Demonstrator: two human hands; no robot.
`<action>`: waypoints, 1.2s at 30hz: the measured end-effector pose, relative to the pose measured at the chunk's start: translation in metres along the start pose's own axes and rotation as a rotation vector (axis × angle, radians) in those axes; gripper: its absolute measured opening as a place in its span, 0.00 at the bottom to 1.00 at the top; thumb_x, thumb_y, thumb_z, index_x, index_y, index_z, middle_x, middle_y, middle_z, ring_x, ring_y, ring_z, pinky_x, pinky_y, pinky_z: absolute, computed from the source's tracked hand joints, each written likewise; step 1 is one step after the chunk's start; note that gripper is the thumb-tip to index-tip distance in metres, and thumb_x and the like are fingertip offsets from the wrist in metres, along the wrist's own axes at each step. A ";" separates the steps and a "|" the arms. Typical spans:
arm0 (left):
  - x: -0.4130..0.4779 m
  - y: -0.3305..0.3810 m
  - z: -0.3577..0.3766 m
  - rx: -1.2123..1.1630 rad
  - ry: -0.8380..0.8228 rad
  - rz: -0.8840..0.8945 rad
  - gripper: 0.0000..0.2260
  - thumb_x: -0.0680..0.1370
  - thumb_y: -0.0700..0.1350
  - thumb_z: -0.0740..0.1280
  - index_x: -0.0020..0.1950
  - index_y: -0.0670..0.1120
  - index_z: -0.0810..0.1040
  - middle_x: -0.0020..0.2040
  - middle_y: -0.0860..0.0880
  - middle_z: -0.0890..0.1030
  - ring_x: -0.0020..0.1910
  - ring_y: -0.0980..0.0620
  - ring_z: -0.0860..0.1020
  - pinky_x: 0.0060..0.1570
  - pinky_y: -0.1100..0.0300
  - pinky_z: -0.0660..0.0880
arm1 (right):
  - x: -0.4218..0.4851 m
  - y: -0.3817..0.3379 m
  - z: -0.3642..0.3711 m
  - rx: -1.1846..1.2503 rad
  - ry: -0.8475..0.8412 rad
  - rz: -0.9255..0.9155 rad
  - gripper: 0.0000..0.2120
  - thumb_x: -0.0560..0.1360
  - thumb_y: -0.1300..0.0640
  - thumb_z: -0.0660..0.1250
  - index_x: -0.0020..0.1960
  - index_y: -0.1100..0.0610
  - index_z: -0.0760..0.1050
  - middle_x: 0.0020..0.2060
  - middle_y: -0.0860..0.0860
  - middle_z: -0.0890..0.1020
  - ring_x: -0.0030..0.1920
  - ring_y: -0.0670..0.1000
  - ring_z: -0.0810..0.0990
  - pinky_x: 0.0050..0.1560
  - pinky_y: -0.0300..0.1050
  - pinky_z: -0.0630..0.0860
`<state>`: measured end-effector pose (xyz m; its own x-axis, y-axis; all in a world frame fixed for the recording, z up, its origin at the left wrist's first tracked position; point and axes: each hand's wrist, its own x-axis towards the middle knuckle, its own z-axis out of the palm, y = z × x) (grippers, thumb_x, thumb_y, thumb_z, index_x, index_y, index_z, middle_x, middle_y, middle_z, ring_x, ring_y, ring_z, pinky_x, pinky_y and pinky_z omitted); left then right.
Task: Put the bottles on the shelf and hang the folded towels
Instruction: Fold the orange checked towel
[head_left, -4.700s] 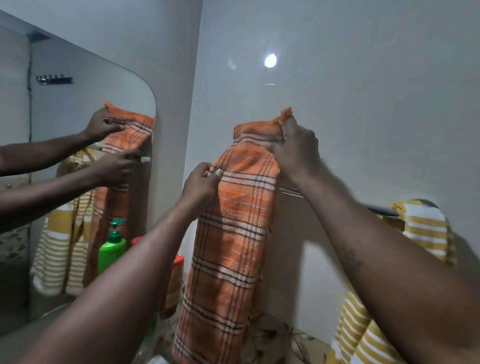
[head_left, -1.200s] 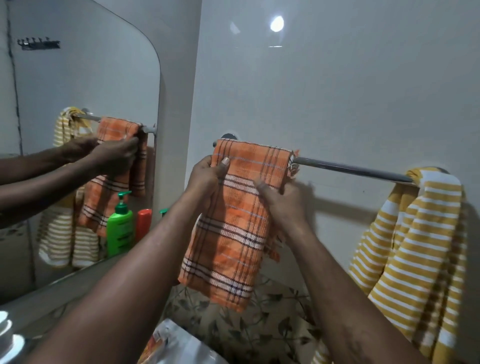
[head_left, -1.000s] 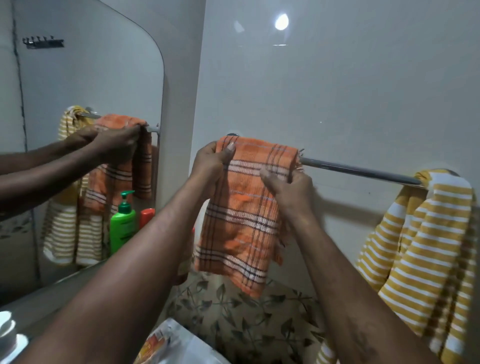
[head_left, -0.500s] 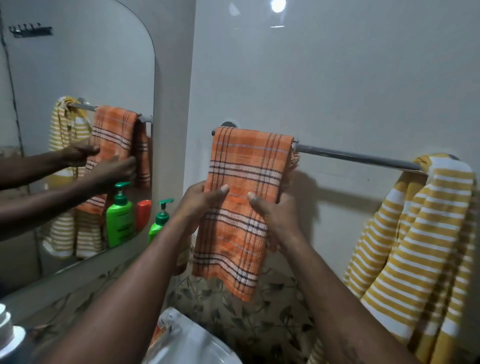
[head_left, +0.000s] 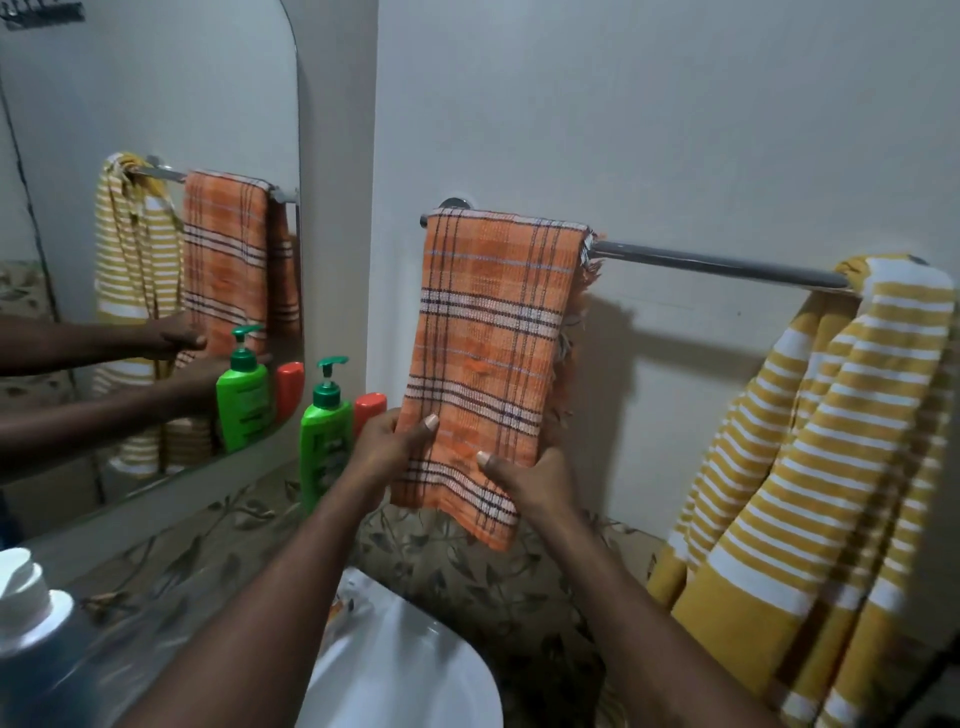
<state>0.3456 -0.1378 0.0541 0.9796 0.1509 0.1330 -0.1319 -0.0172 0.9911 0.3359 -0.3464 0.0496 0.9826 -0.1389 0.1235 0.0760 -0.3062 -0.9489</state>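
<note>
Low down, the left hand (head_left: 387, 449) and the right hand (head_left: 530, 480) are both pinching the bottom edge of the orange plaid towel (head_left: 493, 358), which is hanging over the left end of the towel bar (head_left: 717, 265), while a yellow striped towel (head_left: 831, 467) is draping from its right end.
</note>
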 end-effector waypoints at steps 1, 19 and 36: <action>-0.002 -0.004 0.000 0.005 0.015 -0.001 0.10 0.83 0.49 0.68 0.56 0.44 0.83 0.47 0.45 0.89 0.48 0.42 0.88 0.52 0.45 0.83 | -0.003 0.003 0.000 -0.024 -0.005 0.002 0.19 0.66 0.48 0.85 0.49 0.54 0.81 0.44 0.49 0.88 0.43 0.49 0.88 0.48 0.49 0.86; -0.021 -0.025 0.007 0.055 0.140 -0.054 0.09 0.85 0.49 0.64 0.57 0.46 0.80 0.50 0.42 0.87 0.47 0.40 0.87 0.52 0.35 0.83 | -0.029 0.023 0.004 -0.231 -0.014 0.016 0.21 0.64 0.40 0.81 0.48 0.52 0.84 0.41 0.48 0.88 0.39 0.52 0.87 0.45 0.53 0.85; -0.033 -0.032 0.004 0.119 0.142 -0.081 0.17 0.77 0.35 0.74 0.62 0.49 0.75 0.55 0.46 0.84 0.52 0.44 0.86 0.53 0.40 0.84 | -0.042 0.036 -0.005 -0.204 -0.050 -0.005 0.14 0.68 0.56 0.80 0.52 0.51 0.81 0.43 0.47 0.87 0.43 0.51 0.86 0.47 0.53 0.85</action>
<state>0.3179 -0.1463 0.0178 0.9538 0.2944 0.0593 -0.0264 -0.1147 0.9931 0.2967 -0.3560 0.0113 0.9898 -0.0920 0.1088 0.0499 -0.4916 -0.8694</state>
